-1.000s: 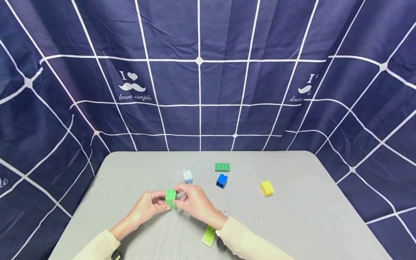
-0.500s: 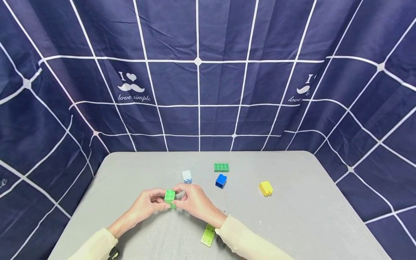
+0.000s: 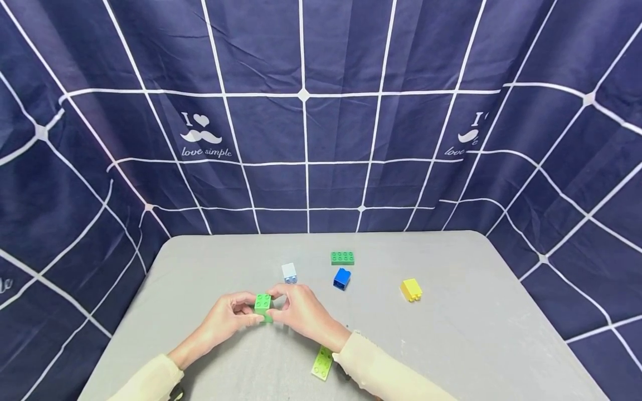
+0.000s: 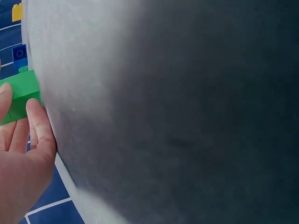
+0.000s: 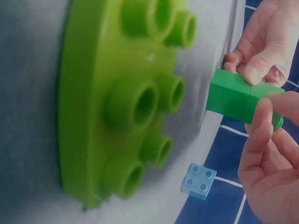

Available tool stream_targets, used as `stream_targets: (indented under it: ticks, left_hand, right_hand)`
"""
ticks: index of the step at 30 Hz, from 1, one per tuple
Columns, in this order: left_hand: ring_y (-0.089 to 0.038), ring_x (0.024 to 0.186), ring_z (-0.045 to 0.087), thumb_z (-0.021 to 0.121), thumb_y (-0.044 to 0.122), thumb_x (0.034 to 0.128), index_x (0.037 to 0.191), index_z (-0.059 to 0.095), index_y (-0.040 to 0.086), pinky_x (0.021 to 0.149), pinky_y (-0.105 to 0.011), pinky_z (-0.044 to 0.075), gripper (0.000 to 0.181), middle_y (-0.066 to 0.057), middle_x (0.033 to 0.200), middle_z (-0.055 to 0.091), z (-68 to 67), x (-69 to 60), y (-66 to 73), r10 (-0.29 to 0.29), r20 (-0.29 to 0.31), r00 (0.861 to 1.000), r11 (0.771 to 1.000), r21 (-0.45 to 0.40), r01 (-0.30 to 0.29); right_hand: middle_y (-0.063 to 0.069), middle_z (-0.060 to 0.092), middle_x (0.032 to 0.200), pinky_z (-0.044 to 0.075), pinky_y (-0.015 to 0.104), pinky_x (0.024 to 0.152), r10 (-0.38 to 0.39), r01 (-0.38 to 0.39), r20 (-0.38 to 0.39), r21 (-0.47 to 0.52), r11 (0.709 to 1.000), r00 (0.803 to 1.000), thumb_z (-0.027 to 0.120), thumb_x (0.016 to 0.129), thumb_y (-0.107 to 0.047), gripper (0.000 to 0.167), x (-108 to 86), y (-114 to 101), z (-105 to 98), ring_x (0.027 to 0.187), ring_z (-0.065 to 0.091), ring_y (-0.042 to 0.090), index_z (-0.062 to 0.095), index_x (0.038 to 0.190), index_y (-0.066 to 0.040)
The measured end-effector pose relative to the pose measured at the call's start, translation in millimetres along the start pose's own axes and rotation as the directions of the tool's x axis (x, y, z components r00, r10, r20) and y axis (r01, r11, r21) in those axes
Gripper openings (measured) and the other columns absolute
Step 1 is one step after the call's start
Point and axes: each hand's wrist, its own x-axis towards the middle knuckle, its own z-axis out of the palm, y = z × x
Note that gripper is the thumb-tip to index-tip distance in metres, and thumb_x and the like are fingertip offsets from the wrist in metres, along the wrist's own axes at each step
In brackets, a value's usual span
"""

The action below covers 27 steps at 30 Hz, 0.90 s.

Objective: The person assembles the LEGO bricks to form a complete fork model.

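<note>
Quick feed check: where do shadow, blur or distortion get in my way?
Head view: even light, faint shadows on the table, lines on the curtain bowed at the sides, perhaps lens distortion. Left wrist view: deep shadow over most of the table, green block readable at the left edge. Right wrist view: lime brick looms close, slightly soft; left side dim.

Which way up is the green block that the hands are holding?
Upright: in the head view, the green block has its four studs facing up, and the left hand and right hand pinch its sides.
</note>
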Motion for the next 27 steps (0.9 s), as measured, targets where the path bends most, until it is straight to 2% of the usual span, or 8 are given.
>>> stream_targets:
  ticks: [7, 16, 20, 24, 27]
  left_hand:
    - [-0.01, 0.071, 0.065, 0.087, 0.003, 0.0904, 0.121, 0.077, -0.004, 0.058, -0.021, 0.046, 0.033, -0.014, 0.086, 0.075, -1.4, 1.1, -1.2, -0.016, 0.023, 1.0, 1.0, -0.008, 0.017]
    - [-0.011, 0.072, 0.067, 0.087, 0.004, 0.0906, 0.122, 0.077, -0.003, 0.06, -0.022, 0.049, 0.034, -0.009, 0.088, 0.077, -3.7, 0.2, -3.5, -0.036, 0.005, 0.999, 0.999, 0.006, 0.036]
    - [-0.013, 0.073, 0.069, 0.087, 0.004, 0.091, 0.122, 0.078, -0.002, 0.06, -0.022, 0.049, 0.033, -0.01, 0.09, 0.078, -3.0, 0.6, -4.9, -0.029, 0.011, 1.0, 0.999, 0.018, 0.028]
    - [-0.013, 0.073, 0.068, 0.086, 0.003, 0.0912, 0.123, 0.077, -0.002, 0.06, -0.022, 0.049, 0.033, -0.011, 0.09, 0.077, -2.1, 0.6, -4.2, -0.011, 0.024, 1.0, 1.0, 0.028, 0.01]
    - [-0.013, 0.076, 0.067, 0.085, -0.001, 0.0906, 0.128, 0.072, -0.007, 0.062, -0.022, 0.05, 0.039, -0.014, 0.098, 0.076, -1.7, -0.3, -3.4, -0.008, 0.031, 0.999, 1.0, 0.028, 0.008]
  right_hand:
    - [-0.006, 0.077, 0.112, 0.05, 0.021, 0.059, 0.002, -0.002, 0.004, -0.006, 1.0, 1.0, 0.09, 0.091, -0.011, 0.03, -0.8, -0.1, -1.8, 0.069, 0.058, -0.001, 0.078, 0.118, -0.015]
    - [-0.005, 0.076, 0.108, 0.051, 0.021, 0.063, 0.021, -0.021, 0.01, -0.026, 0.999, 1.0, 0.09, 0.091, -0.013, 0.032, 2.5, -0.9, -0.1, 0.073, 0.059, -0.002, 0.077, 0.12, -0.014]
    - [-0.004, 0.075, 0.111, 0.052, 0.021, 0.066, 0.022, -0.021, 0.037, -0.035, 0.999, 0.999, 0.089, 0.093, -0.013, 0.033, 2.1, -0.2, -1.6, 0.076, 0.061, -0.002, 0.076, 0.123, -0.015]
    - [-0.002, 0.075, 0.118, 0.053, 0.022, 0.073, 0.042, -0.039, 0.083, -0.041, 0.998, 0.996, 0.087, 0.095, -0.014, 0.04, 0.4, -0.8, -7.1, 0.081, 0.063, -0.002, 0.073, 0.132, -0.012]
    - [0.003, 0.075, 0.123, 0.054, 0.023, 0.078, 0.052, -0.046, 0.112, -0.052, 0.998, 0.992, 0.086, 0.095, -0.014, 0.045, -2.2, -0.3, -11.9, 0.086, 0.065, 0.0, 0.071, 0.137, -0.008]
